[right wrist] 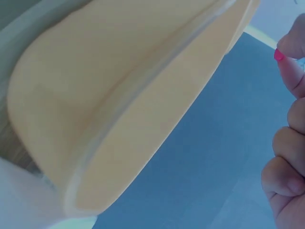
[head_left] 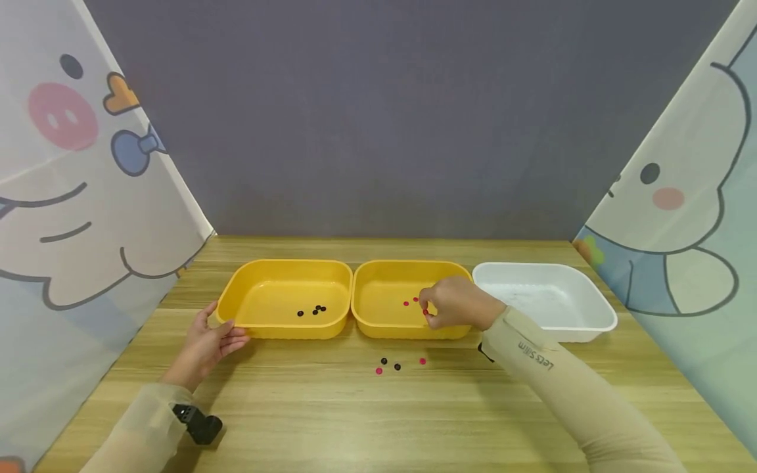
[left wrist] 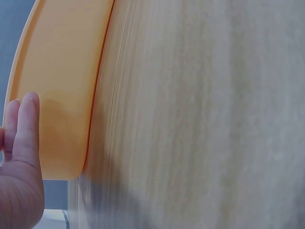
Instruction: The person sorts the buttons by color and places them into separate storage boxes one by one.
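My right hand pinches a small red button-like disc between thumb and forefinger, over the middle yellow bin. In the right wrist view its other fingers are curled into the palm. Two more red discs lie on that bin's floor. My left hand touches the front left corner of the left yellow bin. The left wrist view shows two straight fingers lying along its outer wall. Several black button-like discs sit inside this bin.
On the wooden table, in front of the middle bin, lie two black discs and two red discs. A white bin stands at the right end of the row. Behind rises a grey panel, with cartoon-printed sheets at both sides.
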`<state>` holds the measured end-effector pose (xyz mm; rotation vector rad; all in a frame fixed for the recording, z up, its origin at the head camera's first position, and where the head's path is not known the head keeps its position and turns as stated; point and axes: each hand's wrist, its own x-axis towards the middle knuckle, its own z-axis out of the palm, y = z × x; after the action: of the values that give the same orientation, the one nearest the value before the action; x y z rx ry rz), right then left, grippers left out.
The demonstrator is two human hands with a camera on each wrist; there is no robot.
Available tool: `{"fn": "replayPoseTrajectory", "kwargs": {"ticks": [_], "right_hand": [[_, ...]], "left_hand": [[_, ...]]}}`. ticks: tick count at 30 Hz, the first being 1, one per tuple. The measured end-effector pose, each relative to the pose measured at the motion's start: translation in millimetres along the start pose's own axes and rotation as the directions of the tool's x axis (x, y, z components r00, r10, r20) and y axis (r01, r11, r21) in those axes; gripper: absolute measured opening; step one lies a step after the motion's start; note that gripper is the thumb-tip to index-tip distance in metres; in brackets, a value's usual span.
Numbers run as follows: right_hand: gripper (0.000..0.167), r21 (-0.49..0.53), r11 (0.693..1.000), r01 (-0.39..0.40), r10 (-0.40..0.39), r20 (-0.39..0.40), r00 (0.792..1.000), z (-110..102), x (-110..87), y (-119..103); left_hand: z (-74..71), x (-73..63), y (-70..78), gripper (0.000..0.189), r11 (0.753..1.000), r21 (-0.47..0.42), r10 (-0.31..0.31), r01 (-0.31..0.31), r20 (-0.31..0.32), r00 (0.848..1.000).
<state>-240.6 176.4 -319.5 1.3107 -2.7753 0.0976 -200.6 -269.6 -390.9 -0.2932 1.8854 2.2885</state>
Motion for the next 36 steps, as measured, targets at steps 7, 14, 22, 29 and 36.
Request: {"fn": "replayPoseTrajectory", "kwargs": {"ticks": [7, 14, 22, 29, 36], "right_hand": [[0.005, -0.040, 0.999, -0.018, 0.017, -0.015, 1.000, 6.5, -0.7, 13.0], [0.008, -0.047, 0.998, -0.039, 0.039, -0.006, 0.999, 9.5, 1.4, 21.8], [0.007, -0.006, 0.997, -0.082, 0.082, 0.060, 0.995, 5.5, 4.7, 26.2], [0.005, -0.029, 0.997, -0.077, 0.078, 0.059, 0.995, -0.3, 8.2, 28.6], [0.008, -0.029, 0.993, -0.118, 0.121, 0.101, 0.988, -7.9, 11.9, 30.8]], "left_hand": [[0.3, -1.9, 0.2, 0.075, 1.000, -0.006, 0.009, -0.009, 0.001, 1.000], [1.6, -1.2, -2.5, 0.075, 1.000, 0.001, 0.007, -0.007, 0.001, 1.000], [1.7, -2.6, -2.0, 0.075, 1.000, -0.004, 0.002, -0.002, -0.009, 1.000], [2.7, -3.6, -0.8, 0.074, 1.000, 0.008, 0.016, -0.016, -0.005, 1.000], [2.7, -2.2, -0.7, 0.075, 1.000, 0.004, -0.002, 0.002, -0.011, 1.000]]}}
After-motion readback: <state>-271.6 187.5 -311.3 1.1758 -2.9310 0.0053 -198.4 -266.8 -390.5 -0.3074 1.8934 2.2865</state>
